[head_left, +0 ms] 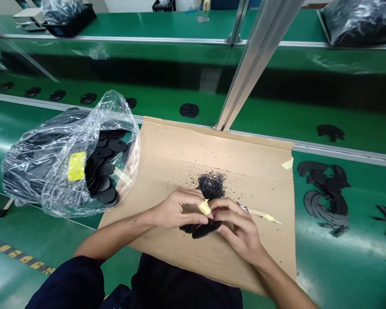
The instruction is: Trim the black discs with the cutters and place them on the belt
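Note:
Both of my hands meet over a brown cardboard sheet (167, 150). My left hand (180, 209) is closed around a black plastic part, with yellow tape wrapped on its index fingertip. Fingers of my right hand (236, 225) pinch the same black part (206, 229) from the other side. More dark pieces lie under my left thumb, partly hidden. Just beyond my fingers is a pile of tiny black bits (211, 184), scattered thinly at its edges. A slim tool with a yellowish wrapped handle (264, 214) rests on the cardboard beside my right hand.
At the left, a clear plastic bag (51, 167) spills black discs (106, 195). Curved black parts (328, 193) lie on the green table at the right. A slanted metal post (251, 64) rises behind the cardboard. Single black pieces (189, 110) sit on the green belt beyond.

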{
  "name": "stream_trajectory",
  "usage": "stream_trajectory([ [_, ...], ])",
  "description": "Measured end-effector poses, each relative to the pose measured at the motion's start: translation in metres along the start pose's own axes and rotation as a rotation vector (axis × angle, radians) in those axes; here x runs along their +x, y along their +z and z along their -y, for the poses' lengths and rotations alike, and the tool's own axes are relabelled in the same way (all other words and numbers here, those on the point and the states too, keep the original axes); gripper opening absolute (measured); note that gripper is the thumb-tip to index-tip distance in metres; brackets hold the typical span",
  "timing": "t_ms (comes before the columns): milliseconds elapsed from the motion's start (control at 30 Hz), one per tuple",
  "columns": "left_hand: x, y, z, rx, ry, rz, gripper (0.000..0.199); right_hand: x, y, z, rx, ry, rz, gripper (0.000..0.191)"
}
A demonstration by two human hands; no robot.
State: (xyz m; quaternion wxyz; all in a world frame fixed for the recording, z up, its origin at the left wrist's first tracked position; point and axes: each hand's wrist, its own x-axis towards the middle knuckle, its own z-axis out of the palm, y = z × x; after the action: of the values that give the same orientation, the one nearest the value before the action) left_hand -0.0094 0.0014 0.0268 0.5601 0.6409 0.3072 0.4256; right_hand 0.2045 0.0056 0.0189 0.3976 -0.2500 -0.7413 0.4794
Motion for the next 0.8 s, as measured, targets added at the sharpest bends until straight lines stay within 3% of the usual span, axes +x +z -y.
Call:
stream_trajectory([
  [67, 0.0, -0.001, -0.003, 0.066, 0.016, 0.06, 0.016, 0.002, -0.004, 0.001, 0.028, 0.003, 0.081, 0.01],
  [133, 0.0, 0.001, -0.003, 0.083, 0.013, 0.066, 0.017, 0.0, -0.003, 0.0, 0.001, -0.032, 0.073, 0.01],
  [267, -0.005, 0.008, 0.007, -0.032, -0.115, -0.067, 0.036, -0.007, 0.007, -0.006, -0.16, -0.126, -0.143, 0.005],
  [333, -0.007, 0.011, 0.013, -0.106, -0.171, -0.071, 0.057, -0.007, 0.01, -0.009, -0.237, -0.108, -0.216, 0.006],
  [400, -0.008, 0.014, 0.018, -0.12, -0.187, -0.065, 0.065, -0.005, 0.007, -0.008, -0.315, -0.073, -0.248, 0.009],
  [500, -0.007, 0.016, 0.023, -0.04, -0.211, -0.153, 0.05, -0.008, -0.011, -0.004, -0.421, -0.028, -0.192, 0.017],
  [633, -0.004, 0.011, 0.024, -0.006, -0.192, -0.195, 0.029, -0.042, -0.046, 0.0, -0.88, 0.132, -0.021, 0.057],
  [700, -0.003, 0.008, 0.024, 0.0, -0.175, -0.182, 0.028, -0.061, -0.057, -0.003, -1.057, 0.189, 0.003, 0.053],
  [800, -0.002, 0.005, 0.024, -0.017, -0.187, -0.197, 0.029, -0.071, -0.062, -0.008, -1.067, 0.18, -0.01, 0.034],
])
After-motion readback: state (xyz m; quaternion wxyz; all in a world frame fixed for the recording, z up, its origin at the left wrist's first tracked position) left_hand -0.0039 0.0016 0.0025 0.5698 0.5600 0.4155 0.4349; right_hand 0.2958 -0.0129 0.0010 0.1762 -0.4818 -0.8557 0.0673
